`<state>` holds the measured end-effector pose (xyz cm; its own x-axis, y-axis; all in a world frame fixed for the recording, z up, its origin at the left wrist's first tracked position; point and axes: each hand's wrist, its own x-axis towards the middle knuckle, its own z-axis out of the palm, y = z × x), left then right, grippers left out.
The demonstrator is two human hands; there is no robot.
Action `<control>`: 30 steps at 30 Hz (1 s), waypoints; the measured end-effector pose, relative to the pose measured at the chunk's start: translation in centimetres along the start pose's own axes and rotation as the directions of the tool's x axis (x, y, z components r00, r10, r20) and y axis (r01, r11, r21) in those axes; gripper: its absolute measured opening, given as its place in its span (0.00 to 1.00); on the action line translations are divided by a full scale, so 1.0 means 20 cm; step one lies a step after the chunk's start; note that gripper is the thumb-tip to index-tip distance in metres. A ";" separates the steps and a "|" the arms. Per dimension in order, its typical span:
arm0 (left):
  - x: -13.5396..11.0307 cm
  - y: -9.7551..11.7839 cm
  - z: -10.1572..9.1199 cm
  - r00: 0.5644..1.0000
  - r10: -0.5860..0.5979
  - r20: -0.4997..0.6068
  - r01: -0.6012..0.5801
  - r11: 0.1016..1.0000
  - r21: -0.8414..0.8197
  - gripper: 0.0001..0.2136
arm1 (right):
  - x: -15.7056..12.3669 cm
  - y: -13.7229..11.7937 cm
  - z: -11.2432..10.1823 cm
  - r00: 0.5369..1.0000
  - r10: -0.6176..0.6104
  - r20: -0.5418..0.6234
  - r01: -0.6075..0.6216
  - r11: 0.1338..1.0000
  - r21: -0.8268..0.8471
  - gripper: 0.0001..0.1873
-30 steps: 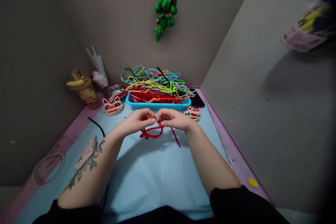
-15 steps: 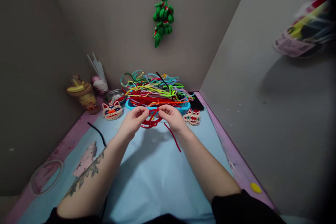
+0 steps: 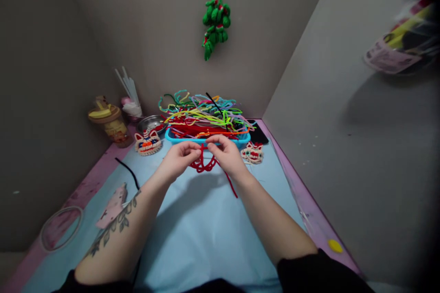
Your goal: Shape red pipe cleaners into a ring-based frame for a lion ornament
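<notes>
Between my hands is a piece bent from red pipe cleaners, its several loops hanging below my fingers. My left hand pinches it at the left with thumb and forefinger. My right hand is closed at its upper right, thumb against fingers on the red stems. A loose red pipe cleaner lies on the blue sheet under my right wrist. Just beyond my hands stands a blue basket heaped with pipe cleaners of many colours. The exact grip points are partly hidden by my fingers.
Lion-face pieces sit left and right of the basket. A metal bowl, a brown cup and a black phone-like slab are farther back. A black pipe cleaner lies left. A green ornament hangs on the wall.
My left hand has moved slightly right, closer to my right hand. The red looped piece has turned, its loops now hanging lower and facing me. The camera view has shifted a little.
</notes>
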<state>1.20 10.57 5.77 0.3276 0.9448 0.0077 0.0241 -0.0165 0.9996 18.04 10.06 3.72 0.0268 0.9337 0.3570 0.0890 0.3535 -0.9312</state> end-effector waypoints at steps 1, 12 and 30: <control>0.00 0.00 0.00 0.999 0.011 -0.051 -0.012 1.000 -0.017 0.16 | 0.00 -0.01 -0.01 0.996 -0.037 -0.079 0.036 0.999 -0.017 0.08; 0.00 0.00 0.00 0.977 0.082 -0.199 -0.104 0.989 -0.102 0.17 | -0.11 -0.09 0.11 0.954 -0.298 0.007 0.267 0.844 -0.464 0.12; -0.01 0.02 -0.05 0.970 0.199 -0.139 -0.179 0.973 0.146 0.15 | -0.08 -0.07 0.06 0.899 -0.424 0.111 0.429 0.800 -0.419 0.16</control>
<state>0.13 10.79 6.18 0.1908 0.9588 0.2106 0.1026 -0.2328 0.9671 16.61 8.05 4.39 -0.1244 0.6954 0.7078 0.5003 0.6599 -0.5605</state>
